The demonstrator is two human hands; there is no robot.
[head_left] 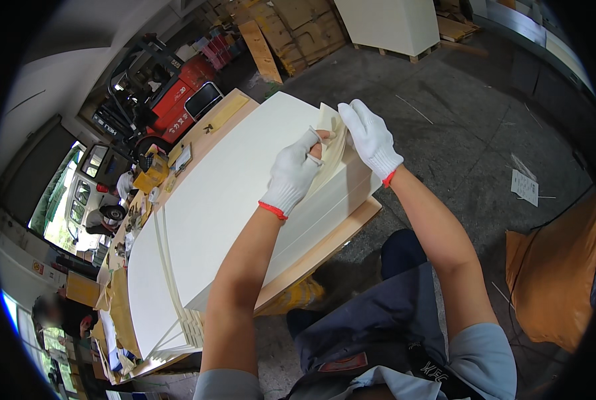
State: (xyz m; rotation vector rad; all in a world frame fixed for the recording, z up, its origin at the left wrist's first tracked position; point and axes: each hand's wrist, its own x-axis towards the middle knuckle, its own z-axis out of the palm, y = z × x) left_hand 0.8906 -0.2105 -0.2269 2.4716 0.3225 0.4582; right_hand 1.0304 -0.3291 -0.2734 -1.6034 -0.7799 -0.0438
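A tall stack of large white paper sheets [224,173] lies on a wooden board in front of me. At its right corner several sheets [331,163] are bent up and fanned. My left hand [294,167], in a white knit glove with red cuff and bare fingertips, is closed on the edge of these lifted sheets. My right hand [370,135], gloved likewise, rests with fingers stretched out and together along the outer side of the raised corner. Its palm side is hidden.
The board's edge [324,250] juts out below the stack. Beyond lie a cluttered wooden table [228,110] and a red forklift [181,100]. A large white block on a pallet [388,27] stands far off. An orange-brown covered bulk [551,273] is at right. People are at left.
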